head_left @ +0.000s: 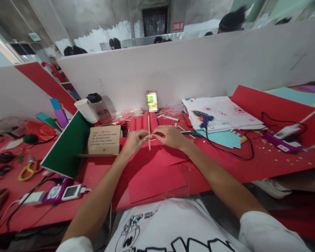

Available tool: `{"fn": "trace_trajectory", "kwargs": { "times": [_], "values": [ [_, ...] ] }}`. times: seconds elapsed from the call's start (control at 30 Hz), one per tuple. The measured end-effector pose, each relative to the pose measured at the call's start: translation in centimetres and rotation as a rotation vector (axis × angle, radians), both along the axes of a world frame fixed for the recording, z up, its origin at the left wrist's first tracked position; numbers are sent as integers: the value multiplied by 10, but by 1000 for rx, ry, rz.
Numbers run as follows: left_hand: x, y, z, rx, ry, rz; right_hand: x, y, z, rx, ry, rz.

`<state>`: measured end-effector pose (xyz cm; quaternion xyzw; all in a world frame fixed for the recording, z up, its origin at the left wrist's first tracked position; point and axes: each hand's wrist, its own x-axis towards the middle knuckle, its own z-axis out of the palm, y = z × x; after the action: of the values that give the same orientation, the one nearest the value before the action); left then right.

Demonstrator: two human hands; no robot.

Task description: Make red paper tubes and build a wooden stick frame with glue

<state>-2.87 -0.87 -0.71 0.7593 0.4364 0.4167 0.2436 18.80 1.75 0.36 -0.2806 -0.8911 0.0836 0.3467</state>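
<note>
My white shirt (170, 220) is nearest; my left fingers (142, 135) grip 1 wooden stick (149, 145), likely steadying it where right fingers (160, 131) pinch

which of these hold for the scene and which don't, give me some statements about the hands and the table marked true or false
1. The left hand and right hand are both at a wooden stick. True.
2. The right hand holds the glue gun. False: the glue gun lies on the table's right side.
3. The yellow-handled scissors lie left of the green board. True.
4. The cardboard box is right of both hands. False: the cardboard box is on their left.
</note>
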Motion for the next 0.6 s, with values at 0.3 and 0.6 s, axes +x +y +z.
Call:
{"fn": "trace_trajectory", "kwargs": {
  "times": [0.3,0.6],
  "values": [
    [5,-5,9,-74,-74,27,3,-1,-2,32,-15,-3],
    [1,-1,2,-89,-88,37,9,-10,22,38,117,12]
  ]
}}
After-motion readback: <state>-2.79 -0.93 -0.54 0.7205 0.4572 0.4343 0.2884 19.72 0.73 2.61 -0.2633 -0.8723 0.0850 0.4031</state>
